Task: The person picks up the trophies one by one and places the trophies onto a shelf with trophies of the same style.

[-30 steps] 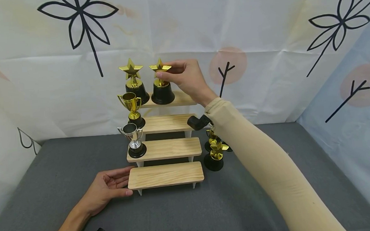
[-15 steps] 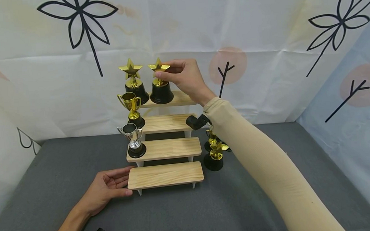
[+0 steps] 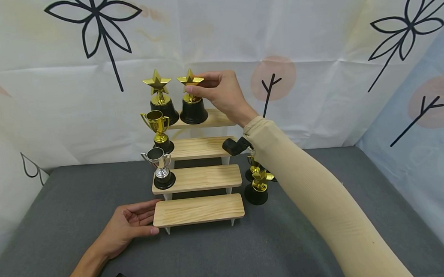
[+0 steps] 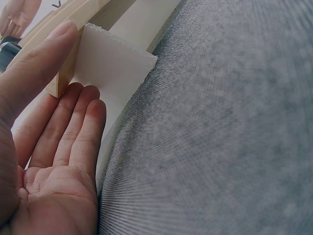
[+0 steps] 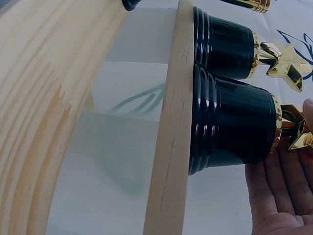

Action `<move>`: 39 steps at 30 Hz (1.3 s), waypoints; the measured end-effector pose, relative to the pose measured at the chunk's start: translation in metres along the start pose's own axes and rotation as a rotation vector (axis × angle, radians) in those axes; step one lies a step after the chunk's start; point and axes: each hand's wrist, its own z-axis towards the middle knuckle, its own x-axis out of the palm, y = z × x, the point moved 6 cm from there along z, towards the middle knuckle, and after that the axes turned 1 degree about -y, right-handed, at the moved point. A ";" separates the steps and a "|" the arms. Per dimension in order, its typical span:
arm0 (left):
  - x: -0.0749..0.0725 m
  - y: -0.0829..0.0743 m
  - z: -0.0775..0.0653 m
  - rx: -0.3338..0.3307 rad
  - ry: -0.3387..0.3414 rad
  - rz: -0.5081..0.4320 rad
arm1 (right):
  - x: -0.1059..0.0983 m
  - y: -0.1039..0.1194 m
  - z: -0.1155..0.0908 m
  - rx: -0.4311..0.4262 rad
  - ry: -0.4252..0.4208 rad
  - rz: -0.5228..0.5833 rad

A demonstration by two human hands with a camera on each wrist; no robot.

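Observation:
My right hand (image 3: 222, 91) pinches a gold star trophy (image 3: 193, 109) by its star, between thumb and fingers. Its black base stands upright on the top shelf (image 3: 220, 118) of a wooden tiered display stand (image 3: 200, 211). In the right wrist view the base of this star trophy (image 5: 239, 122) meets the board. Left of it on that shelf is a matching star trophy (image 3: 161, 95). My left hand (image 3: 125, 229) rests its fairly straight fingers and thumb at the left end of the lowest shelf. In the left wrist view, the fingertips (image 4: 95, 105) lie by the white support (image 4: 112, 63).
A gold cup trophy (image 3: 159, 132) stands at the left end of the second shelf, a silver cup trophy (image 3: 162, 168) below it on the third. Right of the stand, a star trophy (image 3: 257, 189) and others, partly hidden by my right sleeve (image 3: 318, 183), sit on the grey table (image 3: 215, 259).
The right hand has shifted slightly left with the star trophy, bringing it a little closer to the matching one. The left hand stays where it was.

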 end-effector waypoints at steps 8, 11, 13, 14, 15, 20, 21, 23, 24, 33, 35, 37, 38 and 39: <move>-0.002 0.004 0.000 -0.016 -0.007 0.007 | 0.001 0.000 0.000 0.001 -0.005 0.009; -0.002 0.005 0.000 -0.023 -0.009 0.014 | 0.001 -0.001 0.000 0.003 -0.007 0.007; -0.002 0.005 0.001 -0.025 -0.012 0.017 | 0.001 -0.001 0.000 0.005 -0.008 0.003; -0.002 0.004 0.001 -0.026 -0.014 0.018 | 0.001 -0.001 0.000 0.008 -0.010 0.001; -0.002 0.004 0.001 -0.027 -0.015 0.019 | 0.001 -0.002 0.000 0.009 -0.011 -0.001; -0.002 0.004 0.001 -0.023 -0.009 0.021 | -0.001 -0.003 0.000 0.025 -0.016 -0.013; -0.002 0.005 0.001 -0.021 -0.007 0.022 | -0.001 -0.003 0.000 0.025 -0.014 -0.015; -0.002 0.005 0.001 -0.017 -0.005 0.022 | -0.001 -0.003 0.000 0.028 -0.012 -0.015; -0.002 0.005 0.001 -0.016 -0.004 0.023 | -0.001 -0.003 0.000 0.028 -0.011 -0.015; -0.001 0.003 0.001 -0.019 -0.009 0.023 | -0.008 0.000 -0.003 -0.002 -0.012 0.005; -0.001 0.003 0.001 -0.023 -0.014 0.024 | -0.011 0.000 -0.004 -0.004 -0.016 0.005; 0.000 0.002 0.001 -0.023 -0.016 0.021 | -0.013 0.000 -0.005 -0.002 -0.020 0.005; 0.000 0.001 0.001 -0.021 -0.016 0.021 | -0.015 0.000 -0.005 -0.002 -0.021 0.003; 0.000 0.000 0.001 -0.019 -0.016 0.020 | -0.016 0.000 -0.006 0.000 -0.024 0.001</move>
